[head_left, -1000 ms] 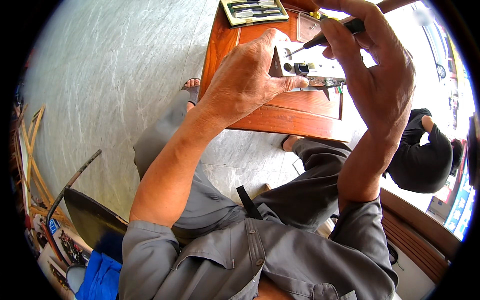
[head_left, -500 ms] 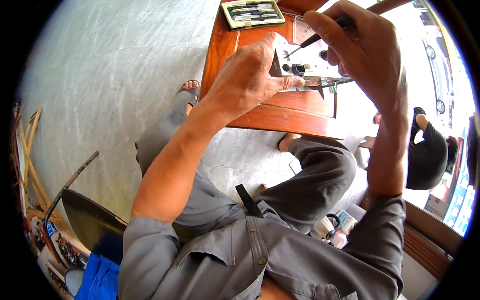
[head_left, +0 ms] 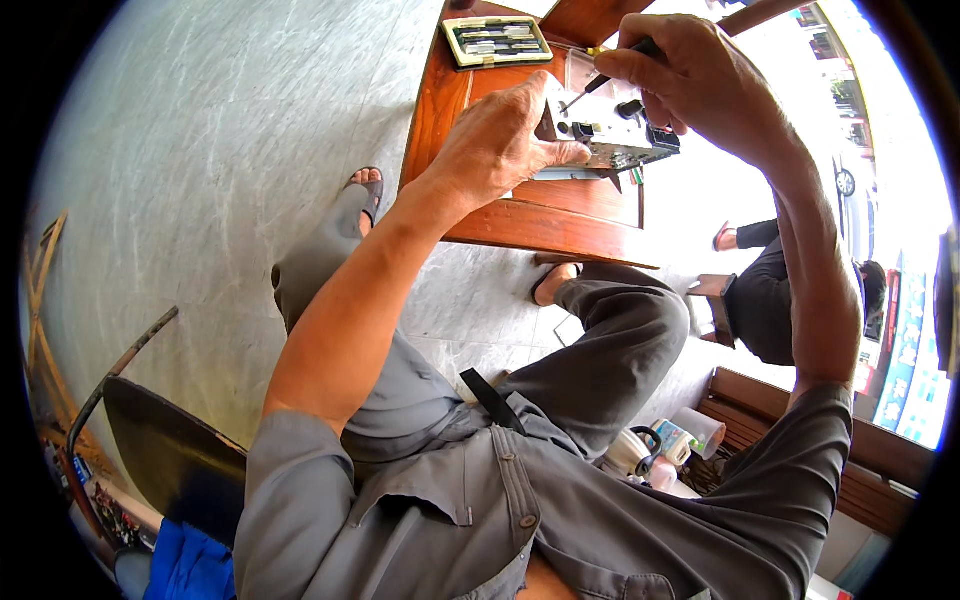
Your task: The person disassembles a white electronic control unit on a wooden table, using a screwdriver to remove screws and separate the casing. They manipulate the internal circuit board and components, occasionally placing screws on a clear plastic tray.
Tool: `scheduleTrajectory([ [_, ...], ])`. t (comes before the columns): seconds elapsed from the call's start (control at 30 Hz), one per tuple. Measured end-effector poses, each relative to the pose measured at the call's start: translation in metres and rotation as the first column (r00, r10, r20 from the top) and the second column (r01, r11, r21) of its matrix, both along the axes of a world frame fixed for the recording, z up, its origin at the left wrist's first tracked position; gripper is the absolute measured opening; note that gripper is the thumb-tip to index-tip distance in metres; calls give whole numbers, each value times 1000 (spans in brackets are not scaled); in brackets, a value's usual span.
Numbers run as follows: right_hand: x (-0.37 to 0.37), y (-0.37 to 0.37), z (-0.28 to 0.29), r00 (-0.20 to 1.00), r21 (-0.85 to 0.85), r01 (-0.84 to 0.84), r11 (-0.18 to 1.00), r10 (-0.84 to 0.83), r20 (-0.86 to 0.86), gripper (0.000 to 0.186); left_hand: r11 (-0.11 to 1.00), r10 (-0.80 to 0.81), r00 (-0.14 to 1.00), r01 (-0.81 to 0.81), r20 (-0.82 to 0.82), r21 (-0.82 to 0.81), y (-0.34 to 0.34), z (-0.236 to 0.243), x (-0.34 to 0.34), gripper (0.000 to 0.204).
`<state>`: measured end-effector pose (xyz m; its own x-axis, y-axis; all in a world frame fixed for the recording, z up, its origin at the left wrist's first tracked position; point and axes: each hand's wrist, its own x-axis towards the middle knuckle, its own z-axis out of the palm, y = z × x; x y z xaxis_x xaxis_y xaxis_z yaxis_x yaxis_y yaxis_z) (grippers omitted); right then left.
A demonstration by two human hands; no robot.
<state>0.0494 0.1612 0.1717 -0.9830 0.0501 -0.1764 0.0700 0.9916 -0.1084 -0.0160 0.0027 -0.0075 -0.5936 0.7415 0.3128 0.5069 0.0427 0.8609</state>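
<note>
Head view: one boxy device (head_left: 600,106), one screwdriver (head_left: 598,83), both my hands busy over the wooden table!
My left hand (head_left: 500,135) is clamped on the device's left end, thumb along the near edge; my right hand (head_left: 690,75) is wrapped round the screwdriver's dark handle, the thin shaft slanting down to the device's smooth, pale face. One round black knob (head_left: 630,109) stands up there. Beneath, glossy red-brown table (head_left: 540,232); beyond, one rectangular cream-rimmed tray (head_left: 500,60) of slim tools, too small to count; farther out, grey veined floor (head_left: 250,150).
</note>
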Motion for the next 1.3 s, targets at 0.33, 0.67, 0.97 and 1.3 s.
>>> scheduleTrajectory([
  [0.33,-8,7,2,996,120,-71,990,64,61,25,999,13,998,-11,-59,33,6,-8,-1,65],
  [0.67,-61,-7,46,743,-32,-404,914,349,571,36,999,8,994,-3,-106,46,4,-9,-4,77],
  [0.97,-70,-17,45,713,163,-441,882,235,661,28,1000,23,994,-20,-111,24,9,-8,-2,83],
  [1.3,-51,-6,25,613,473,-786,399,609,504,17,995,59,984,-45,-169,89,15,-21,-5,83],
])
